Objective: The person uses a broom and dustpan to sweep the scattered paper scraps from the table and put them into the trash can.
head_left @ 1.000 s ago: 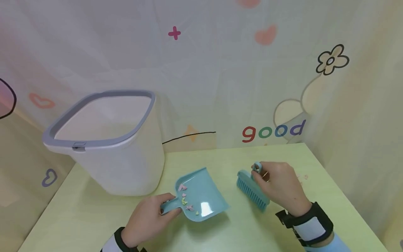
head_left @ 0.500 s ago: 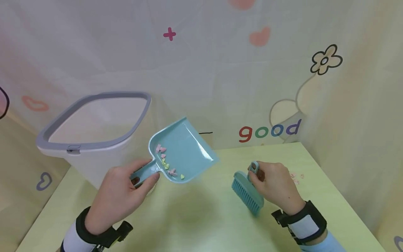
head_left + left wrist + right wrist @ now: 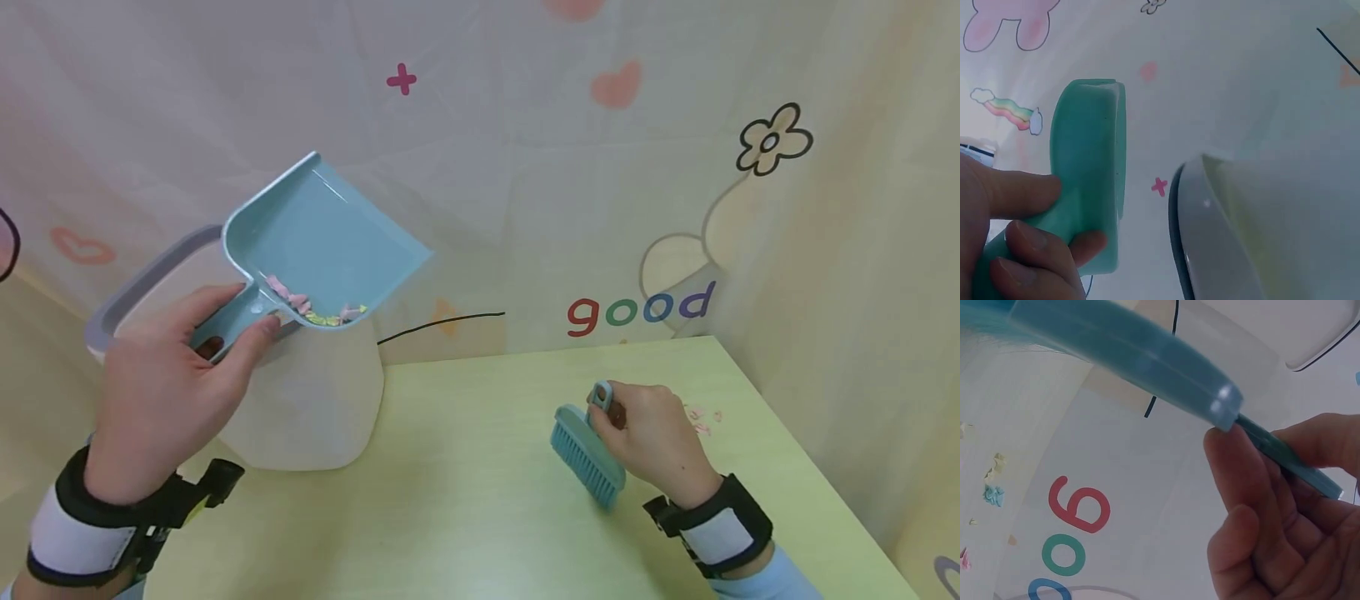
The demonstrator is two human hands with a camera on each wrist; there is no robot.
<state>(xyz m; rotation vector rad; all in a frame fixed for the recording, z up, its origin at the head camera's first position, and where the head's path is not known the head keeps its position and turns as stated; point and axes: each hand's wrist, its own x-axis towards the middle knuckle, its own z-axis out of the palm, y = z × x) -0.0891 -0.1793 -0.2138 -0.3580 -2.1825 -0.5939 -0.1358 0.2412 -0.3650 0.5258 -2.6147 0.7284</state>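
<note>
In the head view my left hand (image 3: 176, 375) grips the handle of a light blue dustpan (image 3: 322, 242), raised in front of the bin's rim. Pink and yellow paper scraps (image 3: 311, 312) have gathered along the pan's lower edge by the handle. Behind and below it stands a white bin (image 3: 315, 400) with a grey-blue rim, partly covered by the pan and hand. At the right my right hand (image 3: 656, 442) pinches the handle of a small teal brush (image 3: 588, 457), bristles pointing down and left. The left wrist view shows the dustpan (image 3: 1088, 175) edge-on beside the bin (image 3: 1200, 231).
On the pale green table (image 3: 465, 483), a few pink scraps (image 3: 699, 419) lie beyond the right hand. Several coloured scraps (image 3: 994, 495) appear in the right wrist view. A printed curtain (image 3: 480, 183) hangs behind the table.
My left hand has lifted the dustpan from low over the table, up and left to the bin, tilting it so the scraps slid together. The right hand with the brush has barely moved.
</note>
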